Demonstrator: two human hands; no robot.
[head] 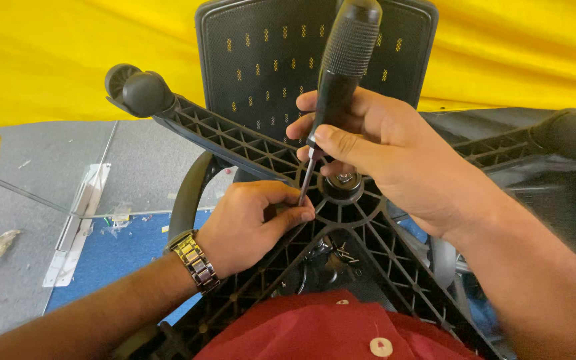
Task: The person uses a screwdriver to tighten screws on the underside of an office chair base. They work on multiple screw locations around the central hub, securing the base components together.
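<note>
Yellow cloth (55,60) fills the background from the left edge to the right edge, and grey floor with a blue mat (118,257) is seen below it at the left. Against this an overturned office chair is shown: its black mesh backrest (268,60) stands at the top centre, and its black ribbed star base (235,143) is spread across the middle, one arm running up to the left and ending in a castor (143,92), another running off to the right edge. The hub (343,183) lies at the centre of the base, with a metal fitting seen in its opening.

A screwdriver (341,73) with a black knurled handle is held by the right hand (381,157), the fingers wrapped fully around the lower part of the handle. Its long axis runs steeply, handle uppermost and leaning slightly right, shaft slanting down and left to the rim of the hub. The tip is met there by the left hand (255,223), whose thumb and forefinger are pinched closed around the lower shaft just beside the hub's left edge; whether a small part is also pinched cannot be told. A metal wristwatch (195,261) is worn on the left wrist. A red garment (328,327) with pale buttons is seen at the bottom edge.
</note>
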